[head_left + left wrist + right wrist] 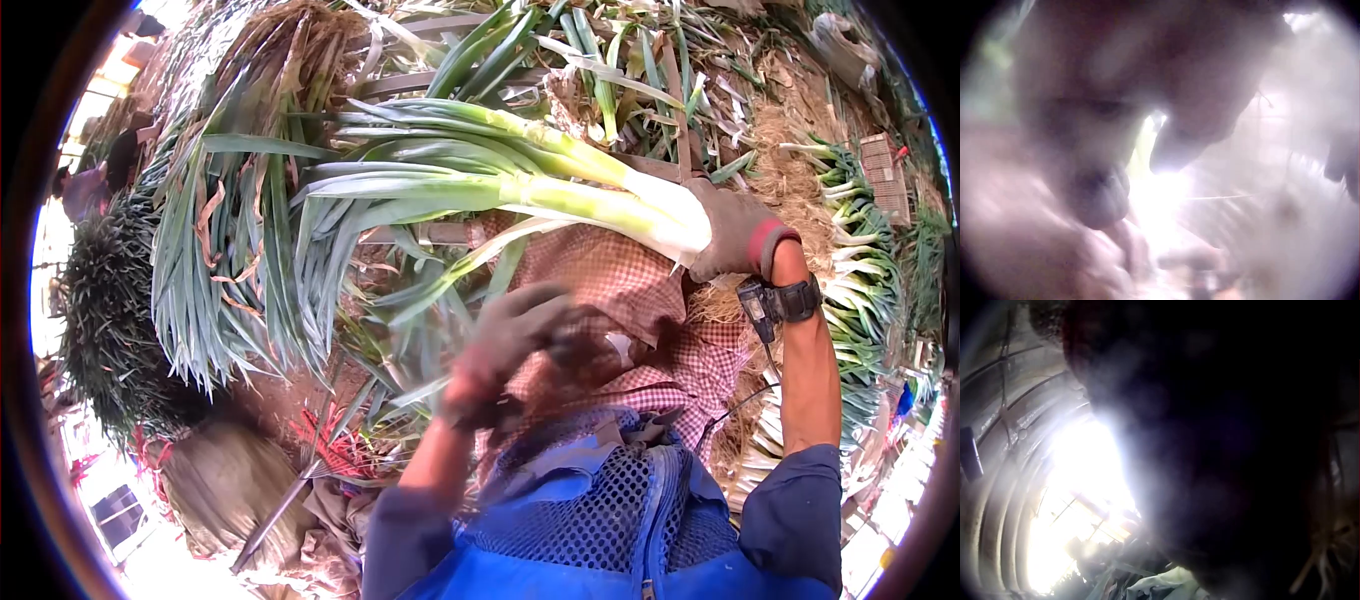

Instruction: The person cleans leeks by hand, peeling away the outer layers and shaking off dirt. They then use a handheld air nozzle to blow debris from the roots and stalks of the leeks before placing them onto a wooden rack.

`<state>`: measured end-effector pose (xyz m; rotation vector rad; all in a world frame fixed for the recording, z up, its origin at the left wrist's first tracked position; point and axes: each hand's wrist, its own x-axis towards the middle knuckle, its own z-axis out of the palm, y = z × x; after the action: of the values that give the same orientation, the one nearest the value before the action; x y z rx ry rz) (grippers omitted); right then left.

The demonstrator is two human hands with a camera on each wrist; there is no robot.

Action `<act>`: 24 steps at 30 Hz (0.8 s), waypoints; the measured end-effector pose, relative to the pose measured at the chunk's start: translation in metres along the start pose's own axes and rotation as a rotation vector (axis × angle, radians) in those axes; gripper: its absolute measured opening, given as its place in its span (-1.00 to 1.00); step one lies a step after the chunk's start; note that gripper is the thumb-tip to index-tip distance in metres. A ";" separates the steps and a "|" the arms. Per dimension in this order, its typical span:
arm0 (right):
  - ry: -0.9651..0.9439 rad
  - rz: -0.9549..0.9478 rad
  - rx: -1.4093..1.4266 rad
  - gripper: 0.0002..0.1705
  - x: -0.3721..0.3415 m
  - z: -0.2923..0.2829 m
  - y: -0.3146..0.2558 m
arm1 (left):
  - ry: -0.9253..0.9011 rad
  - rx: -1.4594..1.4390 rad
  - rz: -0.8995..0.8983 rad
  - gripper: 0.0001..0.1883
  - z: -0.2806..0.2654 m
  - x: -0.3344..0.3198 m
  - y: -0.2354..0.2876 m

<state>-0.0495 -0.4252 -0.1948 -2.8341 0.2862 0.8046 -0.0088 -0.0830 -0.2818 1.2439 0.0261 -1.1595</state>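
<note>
In the head view a bunch of leeks lies across the middle, white ends at the right and green leaves fanning left. The gloved right hand grips the bunch at its white root ends. Below the leaves, the gloved left hand is blurred, apart from the bunch, over the checked cloth; nothing shows in it. The left wrist view has the glove's blurred fingers pointing down with a gap to the thumb. A dark gloved hand fills most of the right wrist view.
A heap of long-leaved leeks stands at the left. Leeks lie in a row along the right. Cut leaves litter the top. At lower left are a grey-brown sack, red netting and a metal bar.
</note>
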 end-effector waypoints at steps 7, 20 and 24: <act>0.028 0.073 0.049 0.06 -0.001 -0.002 -0.010 | -0.377 -0.622 -0.124 -0.52 0.104 0.090 0.000; 0.112 -0.033 -0.037 -0.01 -0.007 0.008 -0.003 | 0.613 0.549 0.621 -0.75 -0.050 0.101 -0.041; 0.084 -0.007 -0.057 0.00 -0.006 0.006 -0.003 | 0.693 1.116 0.551 -0.71 -0.096 0.103 -0.042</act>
<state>-0.0569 -0.4200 -0.1959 -2.9256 0.2694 0.7040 0.0635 -0.0754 -0.4091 2.3893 -0.4755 -0.1352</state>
